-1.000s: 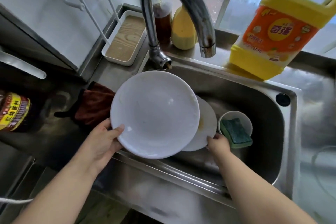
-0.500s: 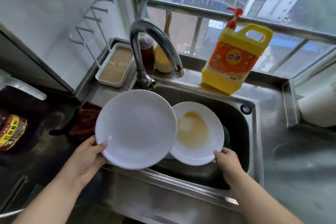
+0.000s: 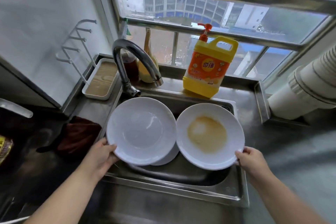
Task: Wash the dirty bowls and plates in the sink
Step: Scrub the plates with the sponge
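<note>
- Above the steel sink [image 3: 234,194], the left hand [image 3: 99,156] grips the near-left rim of a clean-looking white plate [image 3: 141,131].
- Just right of it, the right hand [image 3: 250,160] grips the near-right rim of a brown-stained white plate [image 3: 210,136].
- Their rims meet or overlap.

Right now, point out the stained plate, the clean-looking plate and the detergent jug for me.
stained plate [image 3: 207,134]: head view, on the brown residue in its well.
clean-looking plate [image 3: 141,131]: head view, on the white centre of its well.
detergent jug [image 3: 209,67]: head view, on its orange front label.
</note>
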A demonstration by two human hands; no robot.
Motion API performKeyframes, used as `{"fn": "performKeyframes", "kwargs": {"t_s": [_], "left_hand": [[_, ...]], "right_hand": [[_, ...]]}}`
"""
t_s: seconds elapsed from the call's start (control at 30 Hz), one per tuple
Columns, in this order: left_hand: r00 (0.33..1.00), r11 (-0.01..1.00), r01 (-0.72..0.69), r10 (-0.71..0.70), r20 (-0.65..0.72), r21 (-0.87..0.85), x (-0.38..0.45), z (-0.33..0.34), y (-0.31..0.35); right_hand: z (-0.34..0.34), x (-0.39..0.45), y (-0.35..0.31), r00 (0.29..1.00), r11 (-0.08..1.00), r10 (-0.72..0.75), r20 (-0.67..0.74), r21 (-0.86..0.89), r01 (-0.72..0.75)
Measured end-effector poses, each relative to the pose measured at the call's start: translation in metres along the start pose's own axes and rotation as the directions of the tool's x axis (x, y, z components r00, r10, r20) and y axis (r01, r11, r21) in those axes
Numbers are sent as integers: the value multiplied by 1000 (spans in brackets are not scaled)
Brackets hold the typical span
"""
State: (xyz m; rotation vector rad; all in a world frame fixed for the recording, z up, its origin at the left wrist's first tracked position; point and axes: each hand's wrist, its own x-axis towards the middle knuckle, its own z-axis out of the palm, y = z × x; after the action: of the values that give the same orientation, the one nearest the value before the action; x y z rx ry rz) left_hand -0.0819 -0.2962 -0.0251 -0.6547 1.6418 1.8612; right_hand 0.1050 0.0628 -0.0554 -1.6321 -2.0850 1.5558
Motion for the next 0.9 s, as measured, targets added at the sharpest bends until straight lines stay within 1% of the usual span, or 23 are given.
{"fn": "performKeyframes", "kwargs": {"t_s": [0.1, 0.23, 0.43, 0.6, 0.8, 0.9], "left_hand": [[1000, 1000, 10, -10, -2, 1, 7, 8, 1], [1000, 1000, 2, -2, -6, 10, 15, 0, 8], [1000, 996, -10, 8, 15, 85, 13, -7, 14], [997, 989, 59, -66, 44, 132, 27, 15, 0], [977, 972, 151, -175, 123, 179, 57, 45, -23], [970, 970, 186, -206, 126, 159, 77, 48, -32]], "right_hand": [[-9, -1, 2, 1000, 1000, 2, -21, 27, -2], [-18, -8, -2, 1000, 996, -5, -19, 87, 7], [-23, -9, -10, 1000, 986, 20, -4, 164, -19], [-18, -14, -20, 999, 974, 26, 30, 224, -32], [-2, -14, -18, 998, 972, 42, 54, 230, -54], [4, -13, -14, 998, 969, 53, 43, 240, -61]]}}
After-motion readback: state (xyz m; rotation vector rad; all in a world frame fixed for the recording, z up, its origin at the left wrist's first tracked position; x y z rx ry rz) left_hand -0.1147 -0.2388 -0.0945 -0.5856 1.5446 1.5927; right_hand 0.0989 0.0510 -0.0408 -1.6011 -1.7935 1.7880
